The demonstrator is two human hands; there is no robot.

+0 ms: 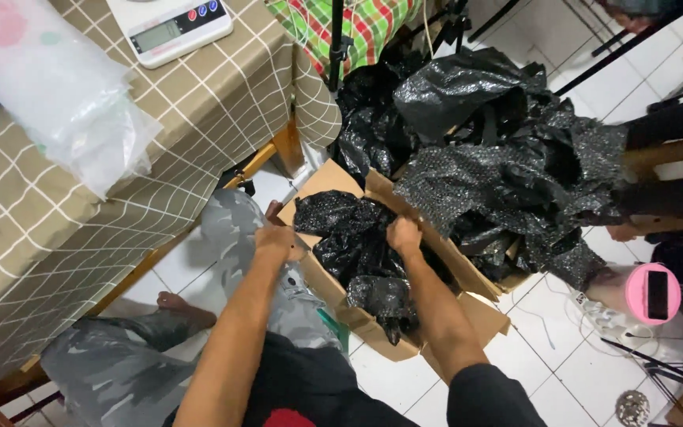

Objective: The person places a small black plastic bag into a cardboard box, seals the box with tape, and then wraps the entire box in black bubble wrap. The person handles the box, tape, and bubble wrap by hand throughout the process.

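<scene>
An open cardboard box point(373, 324) stands on the white tiled floor, stuffed with black bubble wrap point(357, 245). My left hand point(277, 239) rests at the box's left edge, fingers closed on the edge of the wrap or a flap; which one I cannot tell. My right hand point(403, 235) is inside the box, gripping the black bubble wrap near the far wall. More black bubble wrap point(507, 166) spills over the box's back flap in a big heap.
A table with a beige checked cloth point(120, 190) stands at the left, carrying clear plastic bags point(57, 87) and a white digital scale point(171, 28). A pink ring holder with a phone point(653, 294) stands at the right. My bare foot point(187, 308) is under the table.
</scene>
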